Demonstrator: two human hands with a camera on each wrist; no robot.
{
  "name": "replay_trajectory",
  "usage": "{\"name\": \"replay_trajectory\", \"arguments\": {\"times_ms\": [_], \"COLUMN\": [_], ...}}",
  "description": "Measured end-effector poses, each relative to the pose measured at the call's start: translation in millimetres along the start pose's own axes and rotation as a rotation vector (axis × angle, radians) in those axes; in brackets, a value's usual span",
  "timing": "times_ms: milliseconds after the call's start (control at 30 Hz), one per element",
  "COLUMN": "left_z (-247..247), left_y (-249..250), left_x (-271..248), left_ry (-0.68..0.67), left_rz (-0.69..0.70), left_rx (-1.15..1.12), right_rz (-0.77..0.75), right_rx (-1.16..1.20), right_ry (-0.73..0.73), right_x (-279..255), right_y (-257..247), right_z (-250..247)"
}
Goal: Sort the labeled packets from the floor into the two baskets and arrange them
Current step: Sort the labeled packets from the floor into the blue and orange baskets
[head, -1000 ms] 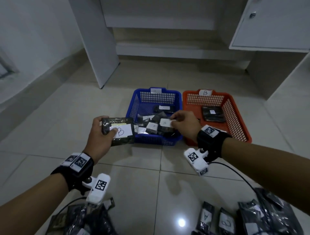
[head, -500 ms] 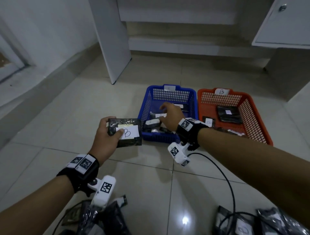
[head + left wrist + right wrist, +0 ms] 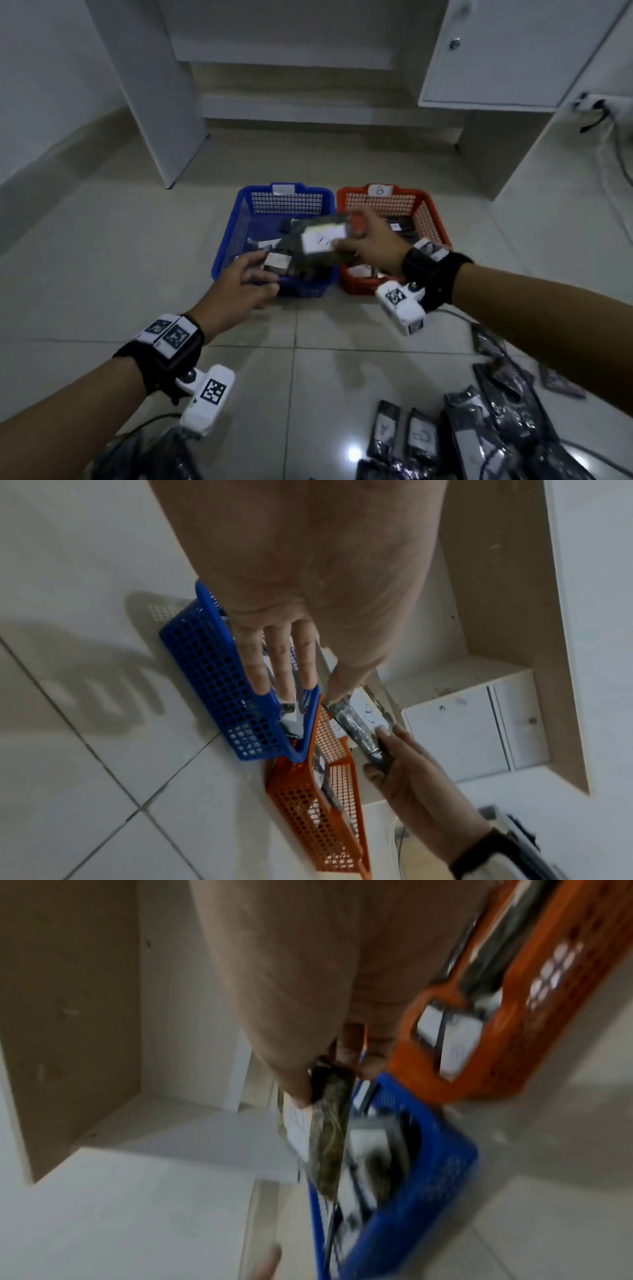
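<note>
Packet (image 3: 320,238) pinched in my right hand (image 3: 371,245) over blue basket (image 3: 239,219); left hand (image 3: 239,287) open. Slip drops B in wrong basket.

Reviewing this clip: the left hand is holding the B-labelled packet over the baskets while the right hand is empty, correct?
Not quite: the hands are swapped. The right hand holds the packet over the blue basket and orange basket; the left hand is empty, fingers extended. The head view shows it.
</note>
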State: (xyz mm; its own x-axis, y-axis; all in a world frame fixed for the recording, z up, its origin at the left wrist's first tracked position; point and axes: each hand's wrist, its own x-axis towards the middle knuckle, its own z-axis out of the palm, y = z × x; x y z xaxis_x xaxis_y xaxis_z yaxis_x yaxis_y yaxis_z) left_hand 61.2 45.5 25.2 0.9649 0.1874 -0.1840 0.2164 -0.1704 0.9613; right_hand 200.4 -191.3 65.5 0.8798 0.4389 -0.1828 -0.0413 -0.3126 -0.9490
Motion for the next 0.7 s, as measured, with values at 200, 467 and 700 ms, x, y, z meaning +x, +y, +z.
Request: {"name": "replay_trajectory", "arguments": {"times_ms": [200,467,700], "left_z": [30,67,71], "left_y": [-7,-25,-42], "left_x": [-1,5,0], "left_ry": [-0.201,-0.385,-0.452], "left_rz": [-0.015,-0.012,-0.034], "left_rx": [0.235,0.43,0.497], "right_rz": [0.154,0.31,0.365], "right_rx": [-0.348,-0.1,-0.295], "right_ry": [0.508,0.473,0.432], "right_x": [24,30,32], "right_y": [35,75,76], "right_z": [-106,-123,-130]}}
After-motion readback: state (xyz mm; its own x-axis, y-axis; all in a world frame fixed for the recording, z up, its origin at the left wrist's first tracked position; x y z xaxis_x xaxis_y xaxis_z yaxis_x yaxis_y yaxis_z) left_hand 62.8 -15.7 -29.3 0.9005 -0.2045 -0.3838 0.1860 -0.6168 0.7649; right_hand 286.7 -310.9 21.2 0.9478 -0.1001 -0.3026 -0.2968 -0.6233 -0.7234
